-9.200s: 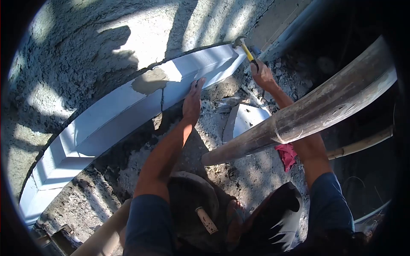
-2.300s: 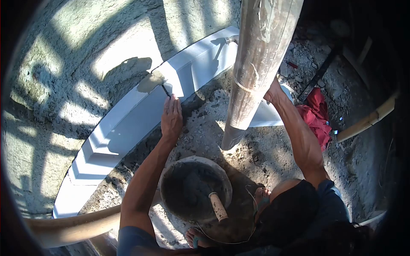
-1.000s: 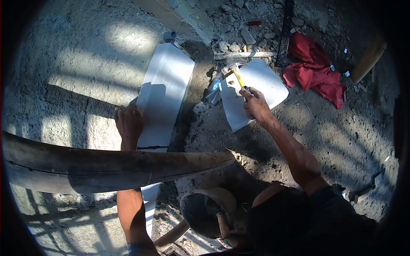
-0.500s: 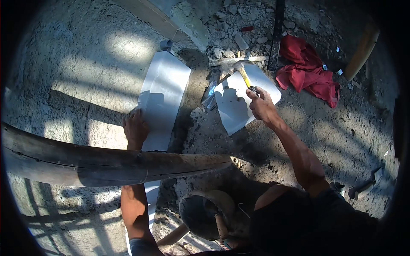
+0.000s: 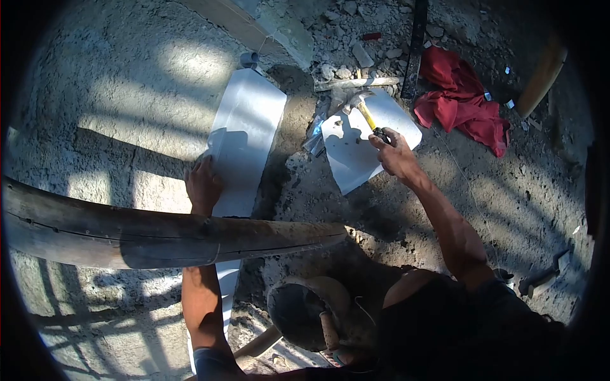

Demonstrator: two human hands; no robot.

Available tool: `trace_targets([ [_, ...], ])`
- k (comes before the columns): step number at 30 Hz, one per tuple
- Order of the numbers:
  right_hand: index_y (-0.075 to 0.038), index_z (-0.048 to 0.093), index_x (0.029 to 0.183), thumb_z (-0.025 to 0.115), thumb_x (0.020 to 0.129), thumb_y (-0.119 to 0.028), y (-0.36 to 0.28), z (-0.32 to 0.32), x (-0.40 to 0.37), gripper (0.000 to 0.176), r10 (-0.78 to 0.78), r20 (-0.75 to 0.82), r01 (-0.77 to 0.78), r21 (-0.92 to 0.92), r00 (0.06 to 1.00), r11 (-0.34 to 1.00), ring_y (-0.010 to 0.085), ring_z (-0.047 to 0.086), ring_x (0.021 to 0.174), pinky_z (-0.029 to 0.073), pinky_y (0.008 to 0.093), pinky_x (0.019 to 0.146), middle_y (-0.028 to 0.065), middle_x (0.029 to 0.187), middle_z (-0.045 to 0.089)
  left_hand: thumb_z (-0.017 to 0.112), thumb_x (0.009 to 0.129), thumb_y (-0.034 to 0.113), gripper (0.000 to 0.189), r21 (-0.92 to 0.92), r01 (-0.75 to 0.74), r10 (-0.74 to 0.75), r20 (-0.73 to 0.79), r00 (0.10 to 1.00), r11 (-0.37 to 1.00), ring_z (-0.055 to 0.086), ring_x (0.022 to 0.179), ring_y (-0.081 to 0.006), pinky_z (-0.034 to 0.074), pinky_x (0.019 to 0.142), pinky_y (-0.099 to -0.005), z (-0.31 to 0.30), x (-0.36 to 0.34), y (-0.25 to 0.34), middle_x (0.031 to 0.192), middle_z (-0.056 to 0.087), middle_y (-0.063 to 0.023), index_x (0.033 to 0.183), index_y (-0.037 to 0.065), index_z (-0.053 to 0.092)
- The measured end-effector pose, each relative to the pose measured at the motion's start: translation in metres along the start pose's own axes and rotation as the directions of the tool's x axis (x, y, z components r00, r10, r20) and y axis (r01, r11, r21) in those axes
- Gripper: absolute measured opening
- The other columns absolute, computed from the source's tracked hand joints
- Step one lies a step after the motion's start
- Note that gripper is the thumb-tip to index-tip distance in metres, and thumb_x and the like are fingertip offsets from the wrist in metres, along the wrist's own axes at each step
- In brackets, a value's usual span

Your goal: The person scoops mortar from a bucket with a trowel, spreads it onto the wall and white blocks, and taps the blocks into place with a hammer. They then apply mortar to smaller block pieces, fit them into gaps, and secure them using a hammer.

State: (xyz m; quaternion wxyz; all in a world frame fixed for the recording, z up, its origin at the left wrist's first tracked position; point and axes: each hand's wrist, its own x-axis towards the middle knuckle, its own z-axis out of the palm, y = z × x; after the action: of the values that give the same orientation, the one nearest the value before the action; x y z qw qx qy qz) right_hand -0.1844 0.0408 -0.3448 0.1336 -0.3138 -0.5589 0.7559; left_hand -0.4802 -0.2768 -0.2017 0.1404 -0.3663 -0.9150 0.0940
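Note:
A hammer (image 5: 365, 113) with a yellow and black handle is gripped in my right hand (image 5: 396, 154). Its metal head is over the far part of a white sheet piece (image 5: 389, 113), which lies on the ground with small dark marks on it. My left hand (image 5: 204, 185) rests at the left edge of a long white panel (image 5: 255, 108), its fingers bent but apart. This panel runs along the base of the rough wall. A wooden pole (image 5: 171, 240) crosses above my left forearm and hides part of it and of the panel.
A red cloth (image 5: 457, 105) lies right of the sheet piece. Rubble (image 5: 381, 38) and a dark bar (image 5: 416, 44) are at the back. A short grey pipe (image 5: 249, 58) stands out beyond the panel. Near my body sits a dark bucket (image 5: 295, 314); another post (image 5: 541, 79) stands far right.
The view has shifted slightly, moving the pole a little up in the picture. My right hand still holds the hammer over the sheet, and my left hand stays at the panel's edge.

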Motion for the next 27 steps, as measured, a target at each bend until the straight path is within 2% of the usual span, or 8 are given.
trace_targets([
  [11, -0.005, 0.054, 0.106, 0.063, 0.092, -0.028, 0.001, 0.000, -0.001, 0.029, -0.015, -0.014, 0.015, -0.021, 1.000, 1.000, 0.0042, 0.035, 0.050, 0.029, 0.0243, 0.043, -0.0063, 0.061, 0.042, 0.061, 0.071, 0.012, 0.056, -0.070, -0.122, 0.112, -0.134, 0.985, 0.990, 0.058, 0.108, -0.0372, 0.038, 0.098, -0.0511, 0.009, -0.007, -0.009, 0.117, 0.062, -0.0175, 0.126, 0.004, 0.054],
  [14, -0.005, 0.053, 0.108, 0.063, 0.092, -0.027, -0.008, 0.002, -0.008, 0.029, -0.014, 0.001, 0.014, -0.049, 1.000, 0.999, 0.0037, 0.034, 0.048, 0.027, 0.0240, 0.041, -0.0065, 0.060, 0.041, 0.062, 0.071, 0.012, 0.057, -0.152, -0.026, 0.018, -0.053, 0.998, 0.988, 0.057, 0.109, -0.0366, 0.037, 0.097, -0.0513, -0.005, -0.011, -0.002, 0.119, 0.062, -0.0159, 0.127, 0.006, 0.054],
  [15, -0.006, 0.052, 0.103, 0.062, 0.092, -0.027, -0.004, 0.001, -0.006, 0.025, -0.012, 0.010, 0.012, -0.020, 1.000, 1.000, 0.0033, 0.033, 0.046, 0.026, 0.0236, 0.039, -0.0069, 0.059, 0.040, 0.063, 0.072, 0.013, 0.055, -0.175, 0.017, -0.024, -0.038, 0.999, 0.984, 0.058, 0.110, -0.0354, 0.036, 0.100, -0.0514, -0.011, -0.013, 0.004, 0.119, 0.063, -0.0138, 0.126, 0.007, 0.055],
  [16, -0.006, 0.052, 0.103, 0.062, 0.092, -0.027, -0.006, 0.002, -0.010, 0.025, -0.027, 0.022, 0.027, -0.031, 0.999, 0.999, 0.0033, 0.033, 0.046, 0.026, 0.0236, 0.039, -0.0069, 0.059, 0.040, 0.066, 0.072, 0.016, 0.053, -0.085, -0.053, 0.041, -0.138, 0.990, 0.995, 0.062, 0.101, -0.0393, 0.046, 0.089, -0.0490, -0.012, -0.013, 0.003, 0.112, 0.065, -0.0171, 0.124, 0.008, 0.057],
  [18, -0.009, 0.051, 0.096, 0.062, 0.092, -0.027, -0.007, 0.007, -0.020, 0.021, -0.043, -0.048, 0.045, 0.038, 0.998, 0.998, 0.0030, 0.032, 0.044, 0.025, 0.0232, 0.037, -0.0074, 0.057, 0.039, 0.068, 0.076, 0.020, 0.054, -0.041, -0.029, 0.024, -0.120, 0.993, 0.999, 0.061, 0.102, -0.0393, 0.043, 0.093, -0.0533, -0.016, -0.023, -0.003, 0.113, 0.065, -0.0176, 0.127, 0.009, 0.055],
  [19, -0.011, 0.049, 0.091, 0.061, 0.092, -0.027, -0.006, 0.005, -0.018, 0.020, -0.058, -0.007, 0.058, 0.017, 0.998, 0.998, 0.0027, 0.031, 0.042, 0.024, 0.0226, 0.036, -0.0081, 0.057, 0.038, 0.068, 0.077, 0.021, 0.054, -0.022, -0.010, 0.008, -0.112, 0.994, 1.000, 0.061, 0.103, -0.0393, 0.042, 0.094, -0.0547, -0.020, -0.031, -0.011, 0.113, 0.065, -0.0177, 0.128, 0.009, 0.054],
  [24, -0.013, 0.049, 0.090, 0.061, 0.092, -0.026, -0.006, 0.003, -0.019, 0.018, -0.025, 0.032, 0.026, -0.055, 0.999, 0.998, 0.0027, 0.030, 0.039, 0.022, 0.0226, 0.035, -0.0084, 0.054, 0.036, 0.069, 0.080, 0.020, 0.043, -0.478, -0.148, -0.039, -0.360, 0.932, 0.866, 0.061, 0.101, -0.0357, 0.049, 0.086, -0.0424, 0.007, -0.051, -0.075, 0.114, 0.063, -0.0194, 0.117, 0.002, 0.058],
  [27, -0.014, 0.050, 0.091, 0.061, 0.092, -0.026, -0.008, 0.002, -0.021, 0.016, -0.023, 0.051, 0.027, -0.083, 0.998, 0.996, 0.0026, 0.029, 0.038, 0.021, 0.0224, 0.035, -0.0091, 0.053, 0.034, 0.070, 0.078, 0.018, 0.036, -0.367, 0.007, -0.129, -0.309, 0.942, 0.930, 0.061, 0.104, -0.0366, 0.050, 0.086, -0.0424, -0.037, -0.062, -0.062, 0.110, 0.064, -0.0202, 0.109, 0.002, 0.061],
])
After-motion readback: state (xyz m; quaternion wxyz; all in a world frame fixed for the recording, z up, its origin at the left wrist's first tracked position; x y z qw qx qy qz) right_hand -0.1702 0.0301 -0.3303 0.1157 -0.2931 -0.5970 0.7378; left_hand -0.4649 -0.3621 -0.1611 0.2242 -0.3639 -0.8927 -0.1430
